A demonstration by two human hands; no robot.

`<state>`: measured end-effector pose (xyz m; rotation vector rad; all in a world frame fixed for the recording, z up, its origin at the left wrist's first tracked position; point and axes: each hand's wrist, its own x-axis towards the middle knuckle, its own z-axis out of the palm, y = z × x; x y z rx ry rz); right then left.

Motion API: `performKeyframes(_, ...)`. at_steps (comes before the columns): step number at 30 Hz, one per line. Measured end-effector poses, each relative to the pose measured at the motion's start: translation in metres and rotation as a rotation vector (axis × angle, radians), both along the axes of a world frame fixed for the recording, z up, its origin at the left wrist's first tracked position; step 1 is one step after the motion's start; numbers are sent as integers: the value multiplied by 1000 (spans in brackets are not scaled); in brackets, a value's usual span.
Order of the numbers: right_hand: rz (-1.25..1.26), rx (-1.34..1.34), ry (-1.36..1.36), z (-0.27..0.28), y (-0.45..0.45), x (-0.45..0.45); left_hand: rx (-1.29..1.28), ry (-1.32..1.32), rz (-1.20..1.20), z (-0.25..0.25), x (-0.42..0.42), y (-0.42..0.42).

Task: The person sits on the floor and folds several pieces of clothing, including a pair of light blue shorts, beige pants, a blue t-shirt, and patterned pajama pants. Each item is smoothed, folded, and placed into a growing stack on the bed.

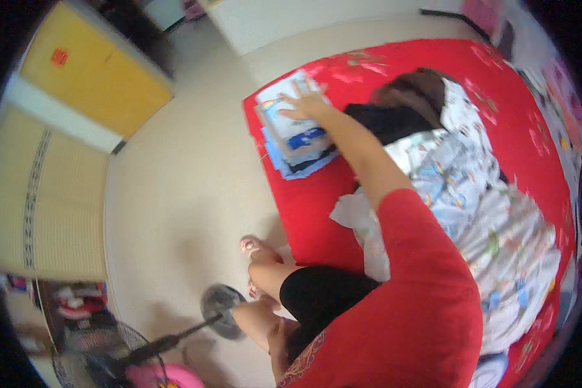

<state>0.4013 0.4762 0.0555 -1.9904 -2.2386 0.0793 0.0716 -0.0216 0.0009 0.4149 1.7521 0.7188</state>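
Note:
My right hand (304, 103) lies with spread fingers on top of a stack of folded clothes (296, 140) at the left edge of a red floral bedspread (315, 208). The top piece is white, with blue and grey ones under it. My left hand (277, 334) is low in the view, against my bent leg; its fingers are blurred and partly hidden. Right of my outstretched arm lies a loose heap of light printed cloth (504, 233), with black cloth (388, 121) and dark brown cloth (417, 89) at its upper end.
A standing fan (97, 354) with a round base (221, 310) is on the floor near my legs, beside a pink plastic object (169, 376). A yellow door or panel (92, 68) and a beige blind or curtain (68, 203) are at the left. Shelves with items stand at the lower left.

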Motion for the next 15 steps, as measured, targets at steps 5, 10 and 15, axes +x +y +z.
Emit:
performKeyframes(5, 7, 494, 83, 23, -21, -5, 130, 39, -79, -14, -32, -3)
performKeyframes(10, -436, 509, -31, 84, -138, 114, 190, 121, -121, -16, -31, -8)
performKeyframes(15, -1234, 58, -115, 93, -250, 247, 201, 135, -146, -47, -44, -22)
